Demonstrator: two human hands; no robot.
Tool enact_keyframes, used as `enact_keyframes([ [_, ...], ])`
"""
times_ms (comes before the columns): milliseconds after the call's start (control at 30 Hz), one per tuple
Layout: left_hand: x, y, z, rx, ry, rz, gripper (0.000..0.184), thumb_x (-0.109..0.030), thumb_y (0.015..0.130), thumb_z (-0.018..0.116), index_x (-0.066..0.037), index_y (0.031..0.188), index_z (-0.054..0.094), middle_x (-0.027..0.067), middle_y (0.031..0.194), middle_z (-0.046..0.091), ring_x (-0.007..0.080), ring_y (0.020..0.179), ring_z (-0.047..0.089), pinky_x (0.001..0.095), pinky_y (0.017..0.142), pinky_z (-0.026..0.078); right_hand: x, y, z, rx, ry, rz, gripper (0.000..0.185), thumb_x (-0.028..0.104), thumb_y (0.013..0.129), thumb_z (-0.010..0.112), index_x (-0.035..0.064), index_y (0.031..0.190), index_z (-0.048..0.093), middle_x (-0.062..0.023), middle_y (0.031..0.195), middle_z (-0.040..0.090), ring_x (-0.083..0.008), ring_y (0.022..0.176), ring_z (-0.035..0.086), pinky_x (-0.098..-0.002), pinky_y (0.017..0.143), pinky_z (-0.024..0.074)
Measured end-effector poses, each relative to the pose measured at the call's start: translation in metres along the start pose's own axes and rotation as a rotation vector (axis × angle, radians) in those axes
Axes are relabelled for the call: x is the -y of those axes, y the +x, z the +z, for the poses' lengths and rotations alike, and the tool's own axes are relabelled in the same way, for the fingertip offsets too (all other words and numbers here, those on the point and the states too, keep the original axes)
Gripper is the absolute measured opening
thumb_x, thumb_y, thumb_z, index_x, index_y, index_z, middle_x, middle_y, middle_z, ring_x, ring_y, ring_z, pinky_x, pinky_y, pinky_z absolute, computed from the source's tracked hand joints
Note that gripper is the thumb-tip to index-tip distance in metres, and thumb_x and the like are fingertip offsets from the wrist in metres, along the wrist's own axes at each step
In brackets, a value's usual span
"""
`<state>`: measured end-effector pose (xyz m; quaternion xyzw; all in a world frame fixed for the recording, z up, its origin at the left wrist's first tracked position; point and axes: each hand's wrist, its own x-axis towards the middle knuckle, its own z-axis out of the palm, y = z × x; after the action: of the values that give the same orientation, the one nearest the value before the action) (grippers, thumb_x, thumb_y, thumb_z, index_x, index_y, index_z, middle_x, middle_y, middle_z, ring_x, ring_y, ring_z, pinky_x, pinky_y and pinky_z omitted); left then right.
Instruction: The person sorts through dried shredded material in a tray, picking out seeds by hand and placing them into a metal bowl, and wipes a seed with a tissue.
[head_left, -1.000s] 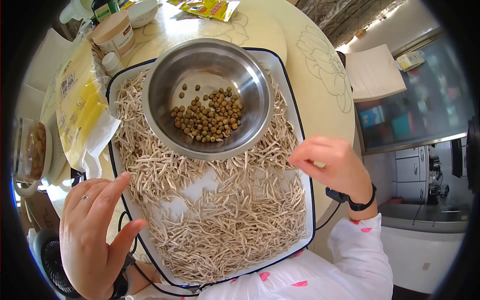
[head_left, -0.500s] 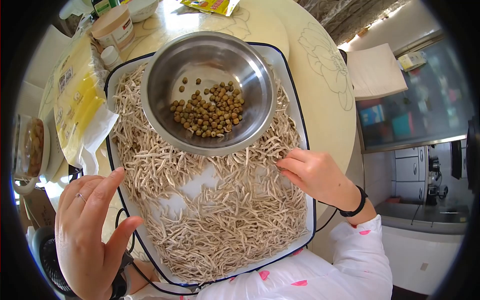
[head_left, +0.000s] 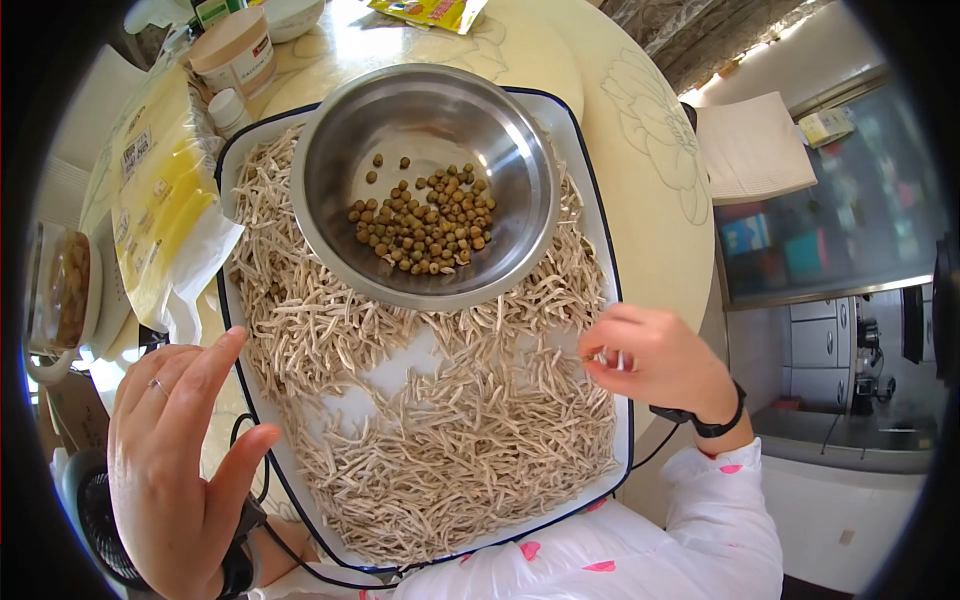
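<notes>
A white tray with a dark blue rim (head_left: 623,430) lies in front of me, spread with thin pale dried strips (head_left: 470,460). On its far part rests a steel bowl (head_left: 335,240) with several round greenish-brown balls (head_left: 430,225) inside. Over the tray's right edge, my right hand (head_left: 655,360) is closed in a pinch, with something small and pale showing between its fingers, too small to name. My left hand (head_left: 180,450), wearing a ring, hovers by the tray's left edge, thumb and fingers apart, holding nothing.
A yellow and white packet (head_left: 165,210) lies left of the tray. Behind it are a tub (head_left: 235,55), a small white-capped bottle (head_left: 228,110) and a white bowl (head_left: 292,15). A glass jar (head_left: 62,285) stands far left, a yellow packet (head_left: 435,12) at the back.
My right hand went down to the strips near the tray's right side, then rose back toward the edge with something small and pale in its fingers. My left hand has barely moved.
</notes>
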<state>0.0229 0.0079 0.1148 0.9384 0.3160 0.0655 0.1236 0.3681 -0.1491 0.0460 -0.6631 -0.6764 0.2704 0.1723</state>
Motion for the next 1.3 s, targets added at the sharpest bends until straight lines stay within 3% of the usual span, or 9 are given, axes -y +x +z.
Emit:
enact_keyframes([
  [133, -0.001, 0.001, -0.001, 0.01, -0.021, -0.008, 0.055, -0.025, 0.082, 0.076, 0.0, 0.128, 0.06, 0.0163, 0.11, 0.066, 0.0354, 0.104, 0.06, 0.0422, 0.091, 0.047, 0.023, 0.009, -0.031, -0.192, 0.03, -0.097, 0.018, -0.007, 0.077, 0.073, 0.0047, 0.09, 0.071, -0.0043, 0.09, 0.069, -0.0093, 0.066, 0.065, -0.0224, 0.054, 0.0513],
  [467, -0.001, 0.0, -0.001, -0.001, 0.002, 0.027, 0.056, -0.027, 0.082, 0.076, 0.002, 0.127, 0.06, 0.0171, 0.107, 0.066, 0.0364, 0.103, 0.06, 0.0438, 0.09, 0.047, 0.029, 0.08, -0.036, -0.463, 0.185, -0.417, 0.032, -0.012, 0.082, 0.069, 0.0039, 0.109, 0.072, -0.0079, 0.098, 0.072, -0.0154, 0.084, 0.07, -0.0269, 0.068, 0.0562],
  [567, -0.002, 0.0, -0.001, -0.019, 0.013, 0.024, 0.056, -0.028, 0.082, 0.076, 0.002, 0.126, 0.06, 0.0171, 0.107, 0.066, 0.0361, 0.102, 0.061, 0.0433, 0.088, 0.047, 0.028, 0.06, -0.038, -0.379, -0.092, -0.392, 0.023, -0.002, 0.082, 0.075, 0.0071, 0.103, 0.074, -0.0051, 0.093, 0.072, -0.0177, 0.078, 0.07, -0.028, 0.059, 0.0554],
  [667, -0.001, 0.002, -0.002, -0.01, -0.002, 0.01, 0.056, -0.029, 0.081, 0.076, 0.002, 0.125, 0.061, 0.017, 0.106, 0.066, 0.0359, 0.101, 0.061, 0.043, 0.088, 0.048, 0.021, 0.037, -0.023, -0.142, -0.158, -0.328, 0.022, -0.001, 0.079, 0.076, 0.0063, 0.1, 0.074, -0.0073, 0.087, 0.071, -0.0181, 0.077, 0.071, -0.026, 0.061, 0.0542],
  [767, 0.0, 0.005, 0.0, -0.02, 0.007, 0.029, 0.057, -0.03, 0.081, 0.076, 0.002, 0.126, 0.061, 0.0167, 0.106, 0.067, 0.036, 0.101, 0.061, 0.0431, 0.088, 0.048, 0.011, 0.017, 0.006, 0.011, -0.385, -0.291, 0.014, 0.008, 0.08, 0.069, 0.0061, 0.094, 0.07, -0.0057, 0.085, 0.066, -0.0225, 0.073, 0.068, -0.033, 0.06, 0.0554],
  [867, 0.001, 0.006, 0.002, -0.005, 0.013, 0.024, 0.057, -0.03, 0.081, 0.076, 0.001, 0.126, 0.061, 0.0167, 0.107, 0.067, 0.0362, 0.101, 0.061, 0.043, 0.088, 0.048, 0.008, 0.004, 0.023, 0.129, -0.444, -0.274, 0.019, 0.008, 0.08, 0.071, 0.005, 0.099, 0.07, -0.0053, 0.092, 0.067, -0.0204, 0.071, 0.068, -0.0334, 0.059, 0.0542],
  [967, -0.001, 0.007, 0.001, 0.004, 0.03, 0.035, 0.056, -0.031, 0.083, 0.075, 0.001, 0.127, 0.06, 0.0163, 0.108, 0.066, 0.0356, 0.102, 0.061, 0.0427, 0.089, 0.048, 0.008, -0.009, 0.016, 0.31, -0.218, -0.283, 0.025, 0.006, 0.08, 0.067, 0.0041, 0.105, 0.069, -0.0059, 0.099, 0.066, -0.0211, 0.076, 0.068, -0.0334, 0.062, 0.0549],
  [1167, -0.003, 0.007, 0.002, 0.033, 0.0, 0.01, 0.056, -0.03, 0.084, 0.074, 0.001, 0.129, 0.059, 0.0163, 0.108, 0.066, 0.0343, 0.103, 0.062, 0.0421, 0.091, 0.048, 0.0, 0.001, 0.014, 0.078, -0.352, -0.236, 0.027, 0.003, 0.084, 0.058, 0.0042, 0.11, 0.064, -0.0093, 0.105, 0.06, -0.0242, 0.096, 0.065, -0.0349, 0.075, 0.056],
  [1300, -0.003, 0.006, 0.0, 0.037, 0.005, 0.007, 0.056, -0.029, 0.084, 0.074, 0.001, 0.129, 0.059, 0.0168, 0.108, 0.065, 0.0347, 0.103, 0.062, 0.0418, 0.091, 0.048, 0.001, -0.007, 0.005, 0.41, -0.127, -0.309, 0.034, 0.0, 0.083, 0.058, 0.0017, 0.117, 0.061, -0.011, 0.109, 0.06, -0.0257, 0.099, 0.063, -0.035, 0.079, 0.0547],
])
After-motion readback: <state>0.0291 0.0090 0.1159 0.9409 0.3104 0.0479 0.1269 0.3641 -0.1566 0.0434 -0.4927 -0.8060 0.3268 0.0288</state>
